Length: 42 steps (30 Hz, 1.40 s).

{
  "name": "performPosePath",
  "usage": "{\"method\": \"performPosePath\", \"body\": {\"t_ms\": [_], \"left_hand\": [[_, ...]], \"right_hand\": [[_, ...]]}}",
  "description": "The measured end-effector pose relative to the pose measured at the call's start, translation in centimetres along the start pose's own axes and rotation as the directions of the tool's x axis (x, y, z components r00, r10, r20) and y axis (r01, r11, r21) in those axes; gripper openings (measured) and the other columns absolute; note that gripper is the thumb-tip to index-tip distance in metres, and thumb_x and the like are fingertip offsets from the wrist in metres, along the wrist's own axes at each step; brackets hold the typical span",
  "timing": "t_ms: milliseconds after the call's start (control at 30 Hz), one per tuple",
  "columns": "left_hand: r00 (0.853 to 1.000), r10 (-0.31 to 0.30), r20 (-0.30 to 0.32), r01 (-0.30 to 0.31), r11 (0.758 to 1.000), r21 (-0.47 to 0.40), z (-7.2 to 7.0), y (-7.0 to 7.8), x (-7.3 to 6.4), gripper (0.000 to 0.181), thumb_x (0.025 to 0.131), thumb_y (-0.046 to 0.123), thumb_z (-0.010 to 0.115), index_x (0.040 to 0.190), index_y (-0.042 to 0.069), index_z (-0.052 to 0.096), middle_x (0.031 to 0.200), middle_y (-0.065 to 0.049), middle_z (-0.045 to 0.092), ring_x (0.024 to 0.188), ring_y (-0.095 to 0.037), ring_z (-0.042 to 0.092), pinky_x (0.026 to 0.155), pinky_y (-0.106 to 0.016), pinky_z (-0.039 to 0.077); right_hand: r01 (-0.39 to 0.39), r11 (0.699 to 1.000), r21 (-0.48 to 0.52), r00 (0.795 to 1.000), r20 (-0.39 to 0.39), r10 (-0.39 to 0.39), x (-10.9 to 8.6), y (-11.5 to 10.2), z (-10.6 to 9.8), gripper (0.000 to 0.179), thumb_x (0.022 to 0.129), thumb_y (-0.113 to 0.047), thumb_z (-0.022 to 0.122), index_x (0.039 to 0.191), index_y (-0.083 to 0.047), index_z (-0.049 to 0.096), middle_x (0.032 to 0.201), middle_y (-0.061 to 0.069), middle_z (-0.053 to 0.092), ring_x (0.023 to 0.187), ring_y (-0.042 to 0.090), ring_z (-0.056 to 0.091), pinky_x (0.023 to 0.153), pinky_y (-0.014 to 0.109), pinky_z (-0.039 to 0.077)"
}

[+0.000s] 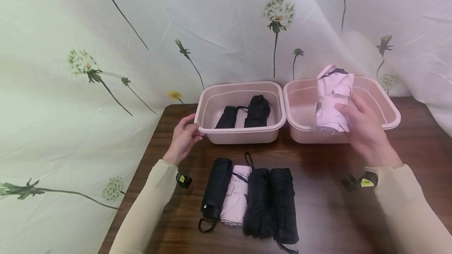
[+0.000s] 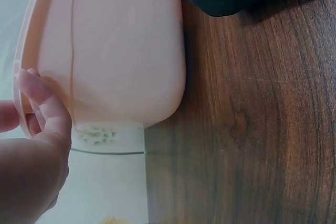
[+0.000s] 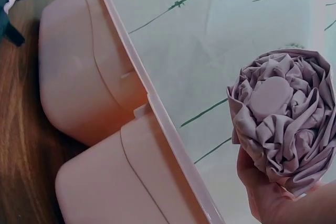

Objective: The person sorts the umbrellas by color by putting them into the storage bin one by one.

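Observation:
My right hand [image 1: 367, 128] grips a folded pink umbrella [image 1: 333, 103], held upright over the right pink basin [image 1: 376, 122]. One end of this umbrella [image 3: 283, 114], with its gathered fabric, faces the right wrist camera. On the left, my left hand [image 1: 183, 136] pinches the rim of the left pink basin [image 1: 243, 134] at its near left corner; the left wrist view shows thumb and fingers [image 2: 50, 103] on either side of that rim. Inside the left basin lie two folded black umbrellas, a smaller one [image 1: 227, 117] and a bulkier one [image 1: 257, 112].
In front of the basins, a row of folded umbrellas lies on the dark wooden table [image 1: 321, 207]: a black one [image 1: 217, 187], a pink one [image 1: 236, 199] and two more black ones [image 1: 259, 203] [image 1: 283, 203]. Behind the basins hangs a dandelion-print cloth [image 1: 233, 30].

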<state>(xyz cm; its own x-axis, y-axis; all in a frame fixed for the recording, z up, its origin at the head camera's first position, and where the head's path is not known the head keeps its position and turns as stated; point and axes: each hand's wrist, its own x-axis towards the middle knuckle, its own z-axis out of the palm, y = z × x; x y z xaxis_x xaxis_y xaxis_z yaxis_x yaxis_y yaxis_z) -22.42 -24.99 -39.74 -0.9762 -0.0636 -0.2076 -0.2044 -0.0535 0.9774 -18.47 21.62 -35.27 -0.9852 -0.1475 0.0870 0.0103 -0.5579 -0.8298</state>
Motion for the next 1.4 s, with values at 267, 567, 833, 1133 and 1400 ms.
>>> {"method": "performPosePath", "body": {"t_ms": [267, 567, 833, 1133, 1400], "left_hand": [[1.0, 0.008, -0.002, -0.008, 1.0, -0.005, 0.1, 0.1, -0.1, 0.049, 0.098, 0.008, 0.05, 0.144, 0.015, 0.036, 0.095, -0.003, 0.06, 0.071, -0.011, 0.061, 0.064, -0.02, 0.055], [1.0, 0.009, -0.002, -0.009, 1.0, -0.012, 0.1, 0.0, 0.0, 0.048, 0.098, 0.009, 0.05, 0.144, 0.015, 0.036, 0.101, -0.009, 0.059, 0.07, -0.011, 0.061, 0.063, -0.02, 0.054], [1.0, 0.013, -0.002, -0.013, 1.0, -0.02, 0.2, -0.1, 0.0, 0.048, 0.098, 0.008, 0.05, 0.143, 0.014, 0.036, 0.094, -0.004, 0.06, 0.068, -0.011, 0.061, 0.061, -0.02, 0.054], [1.0, 0.016, 0.003, -0.016, 1.0, -0.016, 0.2, 0.0, -0.1, 0.048, 0.098, 0.008, 0.05, 0.144, 0.014, 0.036, 0.094, -0.003, 0.06, 0.07, -0.011, 0.061, 0.062, -0.02, 0.054], [1.0, 0.014, -0.005, -0.014, 1.0, -0.025, 0.1, -0.1, 0.0, 0.048, 0.098, 0.008, 0.05, 0.143, 0.013, 0.036, 0.09, -0.002, 0.061, 0.068, -0.011, 0.061, 0.061, -0.02, 0.054]], "right_hand": [[-0.008, 0.994, -0.107, 0.995, -0.099, -0.002, 1.4, 0.0, 0.2, 0.055, 0.094, -0.003, 0.058, 0.144, -0.014, 0.04, 0.102, -0.001, 0.068, 0.083, 0.011, 0.067, 0.069, 0.022, 0.055], [-0.064, 0.963, -0.263, 0.981, -0.193, 0.013, 2.7, 0.1, 0.3, 0.069, 0.09, -0.009, 0.066, 0.151, -0.016, 0.034, 0.101, -0.008, 0.067, 0.08, 0.007, 0.067, 0.068, 0.02, 0.056], [-0.113, 0.947, -0.3, 0.967, -0.252, 0.036, 3.3, 0.2, 0.7, 0.083, 0.086, -0.01, 0.071, 0.154, -0.018, 0.024, 0.092, -0.012, 0.066, 0.077, 0.003, 0.067, 0.065, 0.017, 0.055], [-0.181, 0.872, -0.454, 0.94, -0.34, 0.018, 3.9, 0.6, 1.2, 0.085, 0.086, -0.021, 0.072, 0.155, -0.021, 0.022, 0.117, 0.007, 0.053, 0.078, -0.001, 0.062, 0.066, 0.013, 0.053], [-0.3, 0.674, -0.675, 0.924, -0.381, 0.031, 4.4, 0.6, 1.5, 0.085, 0.089, -0.043, 0.064, 0.156, -0.028, 0.013, 0.154, 0.017, 0.034, 0.123, 0.02, 0.051, 0.077, 0.008, 0.047]]}}
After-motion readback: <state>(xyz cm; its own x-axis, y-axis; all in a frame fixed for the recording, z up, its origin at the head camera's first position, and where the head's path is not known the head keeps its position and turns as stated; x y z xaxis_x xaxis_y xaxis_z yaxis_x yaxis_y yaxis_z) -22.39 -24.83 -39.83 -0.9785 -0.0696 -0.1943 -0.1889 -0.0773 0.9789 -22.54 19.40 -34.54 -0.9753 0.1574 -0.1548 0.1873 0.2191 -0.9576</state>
